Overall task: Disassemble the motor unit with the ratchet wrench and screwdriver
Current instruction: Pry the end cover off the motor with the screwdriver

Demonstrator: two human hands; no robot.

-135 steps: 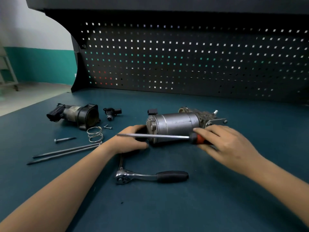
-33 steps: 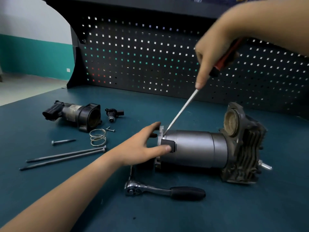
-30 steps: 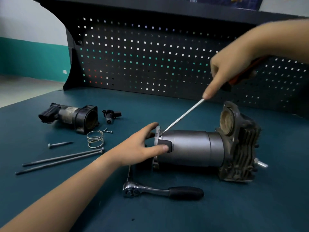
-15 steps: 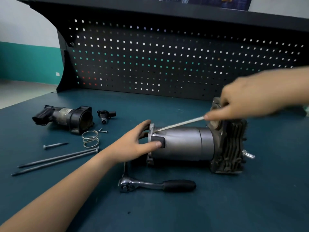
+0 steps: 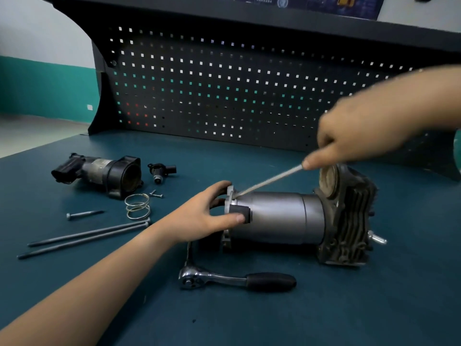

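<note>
A grey motor lies on its side on the bench. The left hand grips the motor's left end cap. The blurred right hand is curled round a screwdriver, tip at that cap's seam. A ratchet lies just in front of the motor.

motor unit barrel, beside fingers of my left hand: smooth grey metal, satin sheen. block under my thumb: matt black plastic. end casting, far from those fingers: rough, dull, grimy metal. screwdriver shaft, under index fingertip of my right hand: bare pale metal. ratchet wrench, below my left wrist: glossy chrome, matt black grip. bench top: matt teal.
</note>
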